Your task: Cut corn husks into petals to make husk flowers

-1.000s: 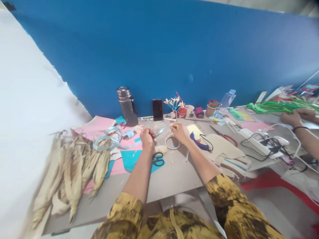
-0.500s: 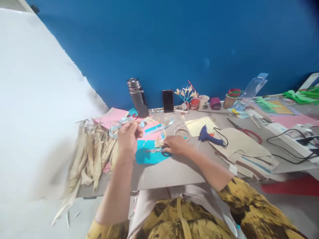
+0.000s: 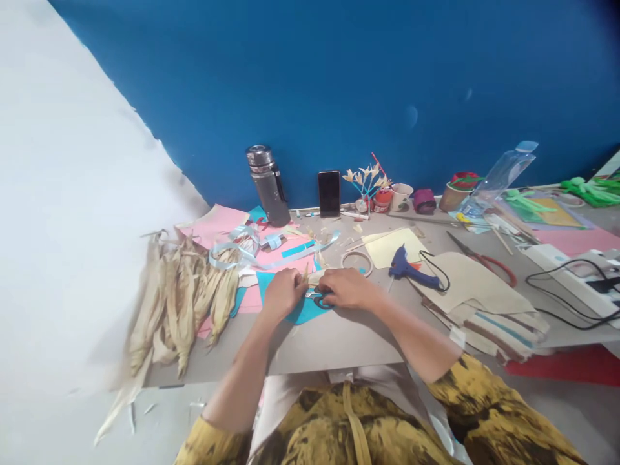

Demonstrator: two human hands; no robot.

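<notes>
My left hand [image 3: 285, 292] has come down over the blue sheet [image 3: 306, 315], its fingertips closed on a small pale piece of dried corn husk [image 3: 305, 275]. Facing it, my right hand [image 3: 349, 289] is closed at the other side, its fingertips at a pale husk strip [image 3: 316, 279]. Small dark-handled scissors [image 3: 321, 299] are at the right fingertips, over the blue sheet; whether that hand also bears them I cannot tell. The fingers partly cover the husk and the scissors.
Dried husks [image 3: 181, 310] hang over the table's left edge. A thermos [image 3: 269, 187] and a phone [image 3: 329, 194] stand at the wall. Pale blue ribbon [image 3: 266, 263] curls behind my hands. To the right are a tape roll [image 3: 357, 254], blue glue gun [image 3: 411, 270], large scissors [image 3: 479, 257] and power strip [image 3: 566, 271].
My left hand has moved down and right, from above the ribbon to beside my right hand. The blue sheet has shifted under the hands. My right hand stays nearly in place.
</notes>
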